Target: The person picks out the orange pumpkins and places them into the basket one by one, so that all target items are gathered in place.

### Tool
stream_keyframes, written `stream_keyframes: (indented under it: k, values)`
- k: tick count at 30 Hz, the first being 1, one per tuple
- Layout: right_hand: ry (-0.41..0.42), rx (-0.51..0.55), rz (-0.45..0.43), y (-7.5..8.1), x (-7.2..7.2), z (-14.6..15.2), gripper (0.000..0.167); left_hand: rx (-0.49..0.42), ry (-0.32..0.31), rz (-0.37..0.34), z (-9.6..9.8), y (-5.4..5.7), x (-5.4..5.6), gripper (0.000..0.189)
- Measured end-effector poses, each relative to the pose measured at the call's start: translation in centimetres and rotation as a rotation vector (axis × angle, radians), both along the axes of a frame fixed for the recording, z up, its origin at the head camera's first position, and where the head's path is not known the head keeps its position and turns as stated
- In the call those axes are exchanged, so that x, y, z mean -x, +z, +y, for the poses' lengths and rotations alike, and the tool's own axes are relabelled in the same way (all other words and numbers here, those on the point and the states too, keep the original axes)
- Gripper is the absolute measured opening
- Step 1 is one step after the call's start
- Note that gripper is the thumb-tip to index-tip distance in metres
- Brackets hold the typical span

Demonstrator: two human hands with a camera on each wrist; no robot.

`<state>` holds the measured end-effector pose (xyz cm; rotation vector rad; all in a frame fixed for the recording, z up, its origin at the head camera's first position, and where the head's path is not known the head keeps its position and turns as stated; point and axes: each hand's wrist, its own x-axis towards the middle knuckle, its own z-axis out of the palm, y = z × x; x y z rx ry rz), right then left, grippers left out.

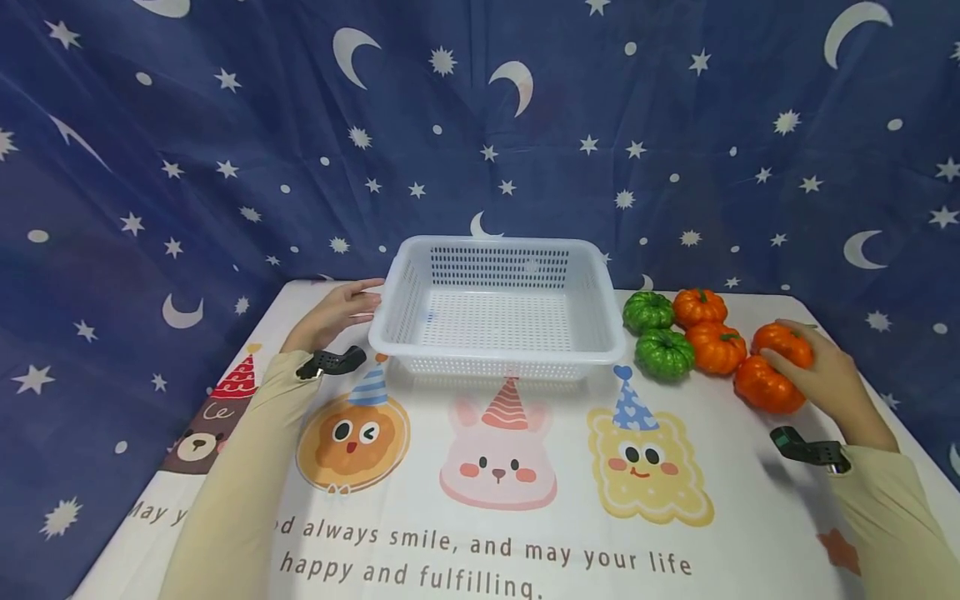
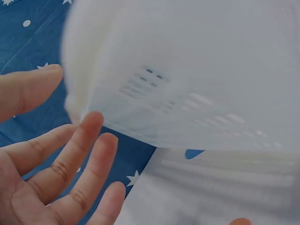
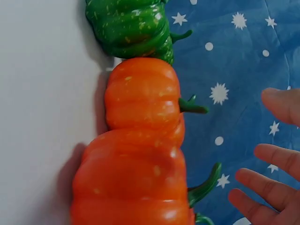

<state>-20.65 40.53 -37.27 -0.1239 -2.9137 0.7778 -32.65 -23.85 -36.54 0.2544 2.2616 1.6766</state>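
Observation:
A white perforated plastic basket (image 1: 495, 358) stands at the back middle of the table. My left hand (image 1: 341, 310) is at its left side, fingers loosely extended with the tips right at the wall; in the left wrist view the fingers (image 2: 77, 187) are spread beside the blurred basket (image 2: 197, 56). To the right, my right hand (image 1: 821, 371) hovers over the rightmost orange mini pumpkins (image 1: 768, 385). In the right wrist view its fingers (image 3: 267, 190) are apart, a little off from the green stem of the large orange pumpkin (image 3: 131, 183), with nothing between them.
Two green pumpkins (image 1: 664, 355) and more orange ones (image 1: 715, 347) sit clustered right of the basket. A white tablecloth (image 1: 570, 533) with cartoon animals and lettering covers the table. Behind hangs a dark blue curtain (image 1: 465, 108) with moons and stars.

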Motion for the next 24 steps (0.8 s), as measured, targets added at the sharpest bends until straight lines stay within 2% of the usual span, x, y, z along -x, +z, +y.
stream_keyframes:
  k: [5,13,16,20,24]
  values:
    - [-0.003,0.053,-0.005,-0.9,0.2,0.5,0.072,0.004,0.047,0.0,0.5,-0.5,-0.1,0.064]
    - [0.0,0.082,-0.067,-2.0,0.0,1.3,0.079,-0.061,0.087,0.022,1.0,-1.3,-0.8,0.063]
    - [0.008,0.1,-0.06,-2.9,0.2,1.8,0.08,-0.062,0.097,0.037,0.9,-1.8,-0.7,0.064]
    - [-0.02,0.075,-0.039,-3.9,0.4,2.4,0.081,-0.072,0.114,0.031,0.8,-2.1,-0.5,0.064]
    - [-0.013,0.07,-0.026,-3.9,0.2,2.5,0.079,-0.075,0.11,0.03,0.8,-2.0,-0.4,0.064]
